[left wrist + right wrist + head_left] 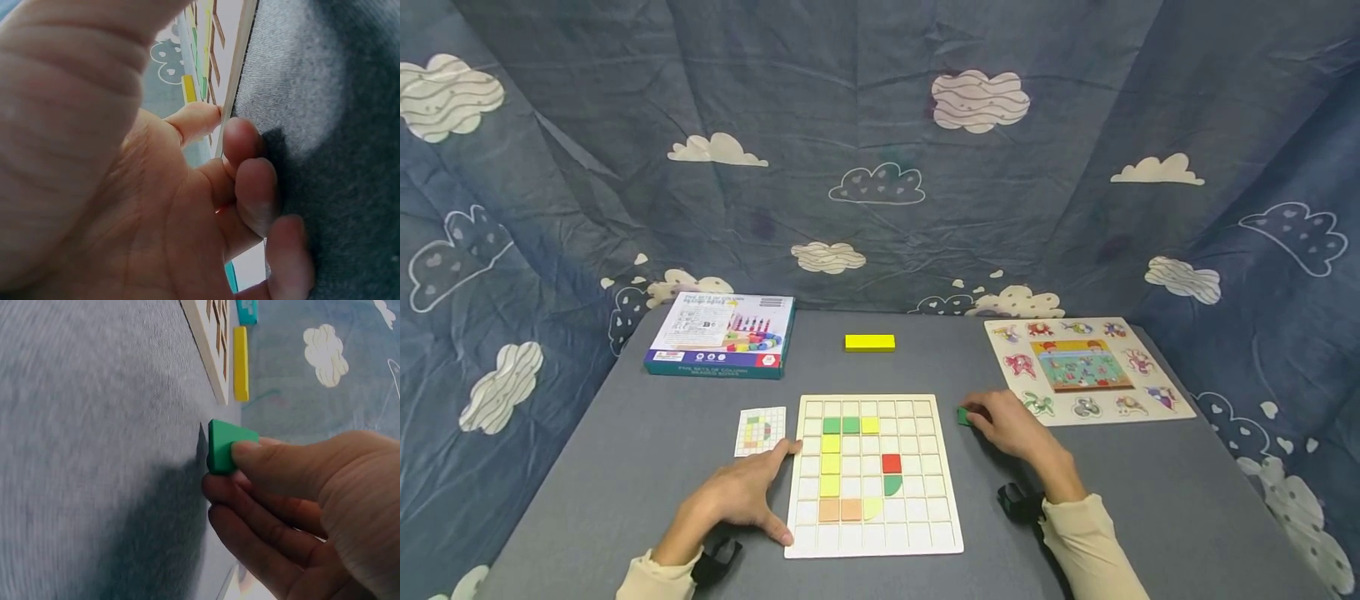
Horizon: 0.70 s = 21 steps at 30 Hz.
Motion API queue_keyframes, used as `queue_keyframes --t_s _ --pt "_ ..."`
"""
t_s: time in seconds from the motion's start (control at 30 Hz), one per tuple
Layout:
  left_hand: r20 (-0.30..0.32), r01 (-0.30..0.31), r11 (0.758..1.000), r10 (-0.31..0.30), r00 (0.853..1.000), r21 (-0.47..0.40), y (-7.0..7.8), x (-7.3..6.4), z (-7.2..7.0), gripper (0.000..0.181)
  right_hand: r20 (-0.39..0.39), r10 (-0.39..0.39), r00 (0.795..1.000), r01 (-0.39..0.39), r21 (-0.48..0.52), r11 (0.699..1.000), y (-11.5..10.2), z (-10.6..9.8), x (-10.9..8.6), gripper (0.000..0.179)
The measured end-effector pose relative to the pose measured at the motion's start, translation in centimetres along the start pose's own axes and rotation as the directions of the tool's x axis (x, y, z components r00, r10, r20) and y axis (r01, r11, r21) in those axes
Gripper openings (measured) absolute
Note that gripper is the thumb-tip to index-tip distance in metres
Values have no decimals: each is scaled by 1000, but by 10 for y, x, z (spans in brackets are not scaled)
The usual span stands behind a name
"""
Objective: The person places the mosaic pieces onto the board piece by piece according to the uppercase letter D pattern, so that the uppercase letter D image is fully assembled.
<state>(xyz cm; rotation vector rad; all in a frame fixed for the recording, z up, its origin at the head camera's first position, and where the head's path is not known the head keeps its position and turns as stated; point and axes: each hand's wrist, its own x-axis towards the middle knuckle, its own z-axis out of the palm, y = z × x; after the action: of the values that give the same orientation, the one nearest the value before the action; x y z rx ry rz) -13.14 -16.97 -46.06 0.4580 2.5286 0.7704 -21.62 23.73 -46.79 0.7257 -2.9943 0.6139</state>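
Note:
A white grid board (917,533) with square cells lies in the middle of the table. Several tiles sit in its cells: green ones (851,425), yellow ones (831,463), two orange ones (829,510), a red square (891,463) and a rounded green piece (892,484). My left hand (741,493) rests along the board's left edge, thumb and forefinger spread and touching it. Right of the board, my right hand (1011,425) pinches a small green tile (222,447) between thumb and fingers, close over the table. A pattern card (762,432) lies beside the board, just beyond my left hand.
A boxed set (722,333) lies at the back left. A yellow block (870,343) sits behind the board. At the back right is a picture puzzle board (1082,367) with animal shapes, near my right hand. A cloud-patterned curtain (880,108) hangs behind the table.

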Motion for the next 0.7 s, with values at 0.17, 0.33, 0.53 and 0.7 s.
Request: queue_keyframes --t_s 0.17,0.33,0.53,0.7 --pt "6 -1 1000 1 1000 -2 -2 0 -1 119 -4 -33 999 33 94 995 -12 1 3 15" --pt "5 9 1000 -9 1000 -3 0 -1 -2 119 13 -101 995 97 158 983 -27 0 4 14" --pt "-1 8 1000 -8 1000 5 1 -1 -3 118 53 -157 986 143 206 968 -44 3 11 12" --pt "5 18 1000 -18 1000 -3 0 0 -2 118 69 -205 976 182 251 951 -56 8 19 12"
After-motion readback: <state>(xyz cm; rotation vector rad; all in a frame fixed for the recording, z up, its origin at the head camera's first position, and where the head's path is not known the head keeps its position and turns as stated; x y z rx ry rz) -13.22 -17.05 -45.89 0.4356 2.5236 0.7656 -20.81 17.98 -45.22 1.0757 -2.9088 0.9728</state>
